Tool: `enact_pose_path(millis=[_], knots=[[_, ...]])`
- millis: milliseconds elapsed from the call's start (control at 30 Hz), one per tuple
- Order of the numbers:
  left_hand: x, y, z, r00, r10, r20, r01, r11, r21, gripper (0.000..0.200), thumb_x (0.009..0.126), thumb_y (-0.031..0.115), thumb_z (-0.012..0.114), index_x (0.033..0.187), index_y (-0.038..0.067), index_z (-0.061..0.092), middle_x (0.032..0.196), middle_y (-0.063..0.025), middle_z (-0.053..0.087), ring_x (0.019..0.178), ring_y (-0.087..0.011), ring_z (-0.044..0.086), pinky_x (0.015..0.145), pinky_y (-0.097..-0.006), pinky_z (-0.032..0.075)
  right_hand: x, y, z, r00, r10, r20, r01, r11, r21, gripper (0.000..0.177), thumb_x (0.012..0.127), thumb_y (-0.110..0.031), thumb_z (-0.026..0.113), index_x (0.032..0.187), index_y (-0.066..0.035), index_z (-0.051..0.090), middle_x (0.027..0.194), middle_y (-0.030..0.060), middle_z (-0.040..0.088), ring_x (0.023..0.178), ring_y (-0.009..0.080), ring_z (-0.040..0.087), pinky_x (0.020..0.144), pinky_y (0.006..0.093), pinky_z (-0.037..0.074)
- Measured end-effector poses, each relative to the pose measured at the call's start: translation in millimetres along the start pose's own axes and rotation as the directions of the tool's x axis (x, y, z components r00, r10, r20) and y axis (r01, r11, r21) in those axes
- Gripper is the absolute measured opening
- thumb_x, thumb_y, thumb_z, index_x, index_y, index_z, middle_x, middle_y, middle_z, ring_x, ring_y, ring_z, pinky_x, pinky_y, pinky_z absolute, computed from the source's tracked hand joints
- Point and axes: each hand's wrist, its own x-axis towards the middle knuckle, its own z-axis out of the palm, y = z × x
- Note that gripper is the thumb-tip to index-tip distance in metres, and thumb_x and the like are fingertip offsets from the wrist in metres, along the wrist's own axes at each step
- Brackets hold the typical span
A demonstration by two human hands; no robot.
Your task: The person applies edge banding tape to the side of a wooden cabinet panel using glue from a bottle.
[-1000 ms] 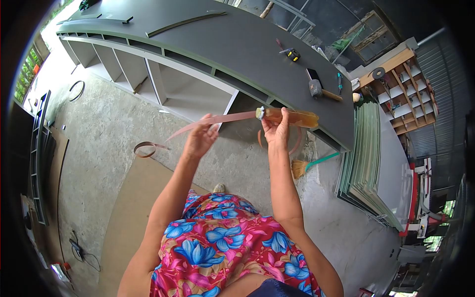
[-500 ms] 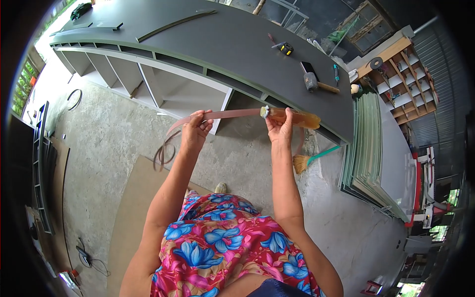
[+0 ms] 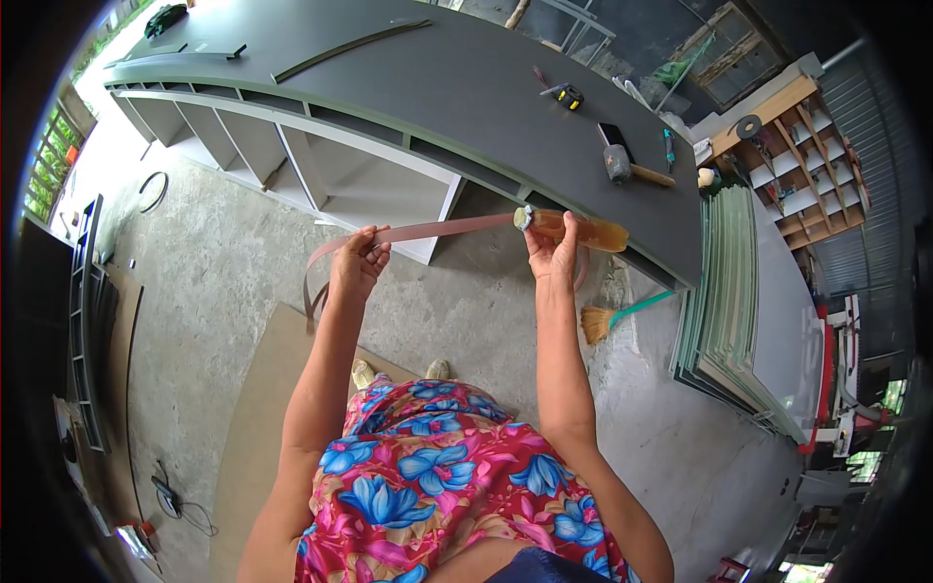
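Observation:
My left hand [image 3: 361, 260] pinches a long brownish-pink edge banding strip [image 3: 437, 229] between thumb and fingers. To the left of that hand the strip's tail curls down toward the floor. An amber glue bottle [image 3: 593, 231] lies sideways in my right hand [image 3: 553, 255], its pale, crusted end pointing left onto the strip. Part of the strip also hangs below the bottle. Both hands are held out in front of the long grey cabinet [image 3: 457, 78], near its front edge.
On the cabinet top are a mallet [image 3: 619, 165], a phone [image 3: 612, 136], a tape measure [image 3: 570, 97] and a loose dark strip [image 3: 340, 51]. Stacked panels [image 3: 724, 282] lean at the right, beside a broom [image 3: 597, 323]. A brown board [image 3: 262, 389] lies on the floor.
My left hand has slid left and slightly down along the strip, lengthening the stretch between the hands. The right hand holds the bottle in nearly the same place.

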Motion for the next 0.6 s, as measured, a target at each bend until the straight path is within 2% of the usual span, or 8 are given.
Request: enact_pose_path(millis=[100,200,300,600], knots=[[-0.1,2.5,-3.2,1.000,0.003,-0.016,-0.003,1.000,-0.007,0.014,0.087,0.009,0.048,0.097,0.002,0.053,0.094,-0.0139,0.064,0.067,-0.0163,0.063,0.061,-0.0257,0.053,5.1,-4.2,-0.1,1.000,0.021,0.005,-0.021,0.997,0.079,0.046,0.071,-0.032,0.073,0.104,-0.009,0.050,0.093,0.0083,0.058,0.079,0.0204,0.062,0.062,0.0346,0.058],[-0.4,5.8,-6.5,0.999,0.010,-0.052,-0.011,1.000,-0.015,0.013,0.086,0.009,0.048,0.096,0.002,0.054,0.093,-0.0133,0.065,0.066,-0.0162,0.063,0.061,-0.0257,0.052,11.2,-8.9,-3.8,0.999,0.022,0.040,-0.025,0.995,0.095,0.042,0.072,-0.031,0.072,0.102,-0.008,0.052,0.090,0.0080,0.060,0.077,0.0208,0.063,0.060,0.0343,0.058],[1.4,10.5,-10.4,0.997,0.006,-0.078,-0.008,1.000,-0.018,0.013,0.086,0.009,0.049,0.095,0.003,0.055,0.094,-0.0133,0.065,0.065,-0.0162,0.063,0.060,-0.0260,0.052,15.4,-9.9,-7.2,0.999,-0.012,0.044,0.010,0.999,0.049,0.054,0.071,-0.036,0.072,0.109,-0.006,0.049,0.096,0.0089,0.058,0.080,0.0198,0.064,0.061,0.0311,0.059],[7.2,23.8,-13.7,0.997,0.026,-0.068,-0.026,1.000,0.000,0.014,0.085,0.007,0.050,0.096,0.002,0.056,0.095,-0.0144,0.065,0.065,-0.0160,0.063,0.060,-0.0254,0.052,16.2,-11.0,-13.8,0.999,-0.019,0.048,0.018,1.000,0.005,0.052,0.072,-0.035,0.071,0.109,-0.006,0.048,0.096,0.0083,0.059,0.081,0.0195,0.064,0.061,0.0307,0.059]])
